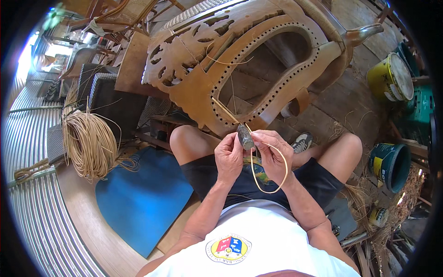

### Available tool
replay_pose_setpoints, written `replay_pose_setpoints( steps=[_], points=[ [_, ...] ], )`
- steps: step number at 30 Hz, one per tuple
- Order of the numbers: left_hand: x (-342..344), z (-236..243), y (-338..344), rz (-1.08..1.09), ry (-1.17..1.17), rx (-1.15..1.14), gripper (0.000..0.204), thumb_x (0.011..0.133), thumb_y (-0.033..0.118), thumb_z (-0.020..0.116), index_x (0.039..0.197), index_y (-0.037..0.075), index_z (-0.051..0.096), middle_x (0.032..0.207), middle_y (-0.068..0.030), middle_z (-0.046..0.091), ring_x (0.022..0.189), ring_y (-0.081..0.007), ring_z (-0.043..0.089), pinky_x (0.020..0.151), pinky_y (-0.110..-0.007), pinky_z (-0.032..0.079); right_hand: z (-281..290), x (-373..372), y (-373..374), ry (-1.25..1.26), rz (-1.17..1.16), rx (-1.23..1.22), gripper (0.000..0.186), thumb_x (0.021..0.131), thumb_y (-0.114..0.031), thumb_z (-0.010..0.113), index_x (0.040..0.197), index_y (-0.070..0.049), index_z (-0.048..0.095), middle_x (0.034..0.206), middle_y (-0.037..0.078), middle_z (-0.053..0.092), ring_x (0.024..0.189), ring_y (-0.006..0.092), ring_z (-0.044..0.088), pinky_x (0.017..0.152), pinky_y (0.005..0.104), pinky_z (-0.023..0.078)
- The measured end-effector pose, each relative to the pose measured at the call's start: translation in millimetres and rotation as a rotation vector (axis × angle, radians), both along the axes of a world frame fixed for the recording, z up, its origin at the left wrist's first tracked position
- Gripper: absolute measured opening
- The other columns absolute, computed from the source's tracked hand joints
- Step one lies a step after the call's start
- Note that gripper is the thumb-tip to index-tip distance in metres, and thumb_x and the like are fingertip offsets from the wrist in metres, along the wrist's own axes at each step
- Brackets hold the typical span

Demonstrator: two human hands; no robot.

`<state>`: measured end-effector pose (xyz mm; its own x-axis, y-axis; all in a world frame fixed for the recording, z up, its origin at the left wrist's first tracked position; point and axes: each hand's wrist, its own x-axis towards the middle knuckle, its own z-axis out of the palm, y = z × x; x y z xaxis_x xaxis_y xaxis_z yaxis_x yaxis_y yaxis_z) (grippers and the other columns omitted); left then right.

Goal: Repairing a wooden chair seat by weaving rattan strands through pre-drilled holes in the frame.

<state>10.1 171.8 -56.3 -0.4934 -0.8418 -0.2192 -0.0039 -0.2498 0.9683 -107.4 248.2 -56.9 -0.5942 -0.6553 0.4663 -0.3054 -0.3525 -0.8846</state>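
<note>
In front of me both hands are close together, fingers closed. My left hand (229, 157) grips a short, dark, stubby piece (245, 137) that looks like a tool handle; its far end is hard to make out. My right hand (275, 154) pinches a thin pale rattan strand (271, 191), which hangs in a loop below the fingers. Just beyond my fingertips is the brown carved wooden chair frame (194, 94), tilted, with small holes lining its curved opening. A thin pale strip (224, 110) slants from the frame's near edge toward the dark piece.
At my left hang coiled rattan strands (90, 143), near a blue sheet (143, 194) and corrugated metal (34, 203). On the right stand a yellow bucket (390, 78) and a dark green bucket (390, 166). Cane chairs (122, 18) stand behind at the far left.
</note>
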Motion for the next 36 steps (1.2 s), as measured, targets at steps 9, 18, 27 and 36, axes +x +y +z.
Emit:
replay_pose_setpoints(
  steps=[9, 18, 27, 36],
  points=[
    [36.1, -25.1, -19.1, -0.019, 0.088, 0.257, 0.027, 0.102, 0.033, 0.060, 0.109, 0.008, 0.065, 0.086, -0.0023, 0.068, 0.079, -0.0082, 0.064, 0.073, -0.024, 0.048, -6.1, -4.8, -15.9, 0.187, -0.105, -0.013, 0.026, 0.085, 0.008, 0.072, 0.107, -0.004, 0.064, 0.092, 0.013, 0.068, 0.075, 0.0247, 0.068, 0.064, 0.0304, 0.055],
    [42.3, -70.7, -39.9, -0.244, 0.408, 0.665, 0.030, 0.097, 0.017, 0.064, 0.126, 0.008, 0.061, 0.117, -0.0036, 0.066, 0.103, -0.0161, 0.063, 0.090, -0.032, 0.049, -18.3, 3.9, -20.8, 0.026, -0.168, 0.057, 0.024, 0.087, 0.006, 0.072, 0.105, -0.003, 0.058, 0.091, 0.012, 0.066, 0.074, 0.0216, 0.067, 0.064, 0.0283, 0.053],
    [8.6, -116.4, -92.3, -0.484, 0.584, 0.796, 0.037, 0.089, 0.027, 0.072, 0.121, 0.009, 0.067, 0.118, -0.0092, 0.070, 0.108, -0.0241, 0.067, 0.092, -0.041, 0.054, -16.7, 4.0, -22.9, -0.004, -0.070, 0.088, 0.015, 0.088, 0.004, 0.072, 0.096, -0.001, 0.061, 0.087, 0.011, 0.067, 0.071, 0.0190, 0.066, 0.063, 0.0288, 0.052],
    [-1.4, -117.5, -99.1, -0.429, 0.777, 1.089, 0.043, 0.087, 0.024, 0.075, 0.125, 0.006, 0.063, 0.119, -0.0135, 0.070, 0.110, -0.0260, 0.067, 0.096, -0.041, 0.055, -11.7, -11.3, -28.6, 0.032, -0.134, 0.268, 0.015, 0.086, 0.002, 0.075, 0.098, -0.003, 0.067, 0.085, 0.007, 0.059, 0.059, 0.0157, 0.055, 0.054, 0.0284, 0.047]
  ],
)
